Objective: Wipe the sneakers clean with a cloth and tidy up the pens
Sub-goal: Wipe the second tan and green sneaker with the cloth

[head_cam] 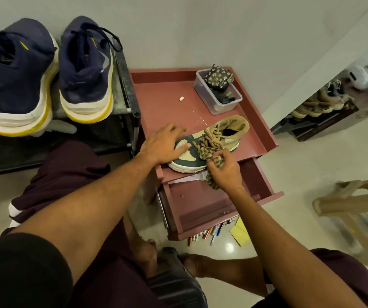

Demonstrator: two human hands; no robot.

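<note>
Sneaker: a green-and-tan low sneaker with beige laces point(222, 138) is laid on its sole on the rimmed top of a red-brown metal cabinet point(156, 90), toe toward the person.
Left hand: the left hand point(163, 145) is laid flat on the toe, with the fingers spread and nearly straight; nothing is gripped.
Right hand: the right hand point(224, 171) is curled round a brown checked cloth point(212, 183), which is bunched against the near side of the sneaker by the laces.
Drawer: a red-brown drawer point(201, 196) is pulled out below the cabinet top.
Pens: assorted coloured pens point(209, 233) are scattered on the pale floor just under the drawer front, beside a yellow paper sheet point(241, 235).
Container: a clear plastic box point(217, 103) is set at the far right of the top.
Rack: a pair of navy sneakers with white-and-yellow soles point(85, 74) is stood on a black rack at the left.
</note>
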